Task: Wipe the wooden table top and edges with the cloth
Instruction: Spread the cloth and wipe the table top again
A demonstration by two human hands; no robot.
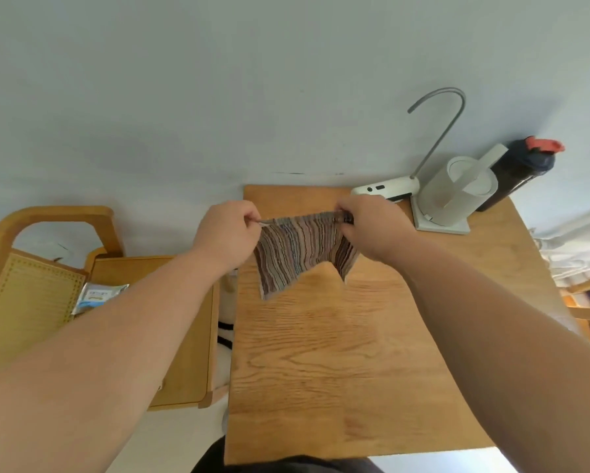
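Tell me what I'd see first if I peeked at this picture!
The striped cloth, stretched in the air between the left hand and the right hand, which pinch its top corners above the wooden table. Next, the white water dispenser with a curved spout at the table's far right corner, a dark bottle beside it.

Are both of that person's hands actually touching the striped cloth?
Touching. The head view shows the left hand and right hand each pinching a top corner of the striped cloth, which hangs spread between them.
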